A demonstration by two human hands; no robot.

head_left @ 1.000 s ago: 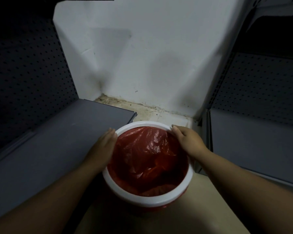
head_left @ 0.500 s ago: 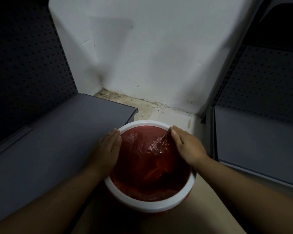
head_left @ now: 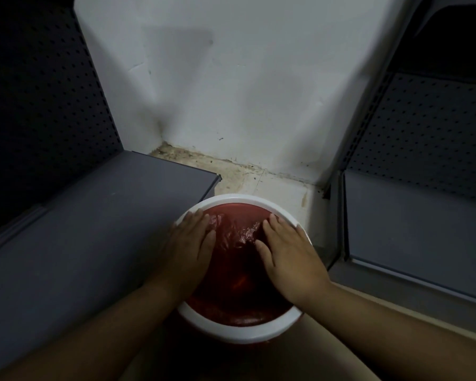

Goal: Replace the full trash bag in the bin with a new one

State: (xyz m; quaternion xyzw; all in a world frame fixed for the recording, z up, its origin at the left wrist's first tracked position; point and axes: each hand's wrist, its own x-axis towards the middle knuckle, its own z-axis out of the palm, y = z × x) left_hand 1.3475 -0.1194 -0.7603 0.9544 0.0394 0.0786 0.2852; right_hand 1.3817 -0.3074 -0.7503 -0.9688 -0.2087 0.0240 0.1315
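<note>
A round bin with a white rim stands on the floor between two shelf units. A red plastic bag lines its inside, crinkled and glossy near the far side. My left hand lies flat over the bin's left rim, fingers straight and reaching onto the bag. My right hand lies flat over the right side, fingers spread on the bag near the far rim. Neither hand holds anything. The bin's outer wall is mostly hidden beneath the rim.
A grey shelf with a dark pegboard back flanks the bin on the left. Another grey shelf stands at the right. A white wall closes the corner behind, with dirty floor tile at its base.
Both hands slid from the bin's rim inward onto the red bag, now lying flat with fingers straight. The view has shifted closer over the bin.
</note>
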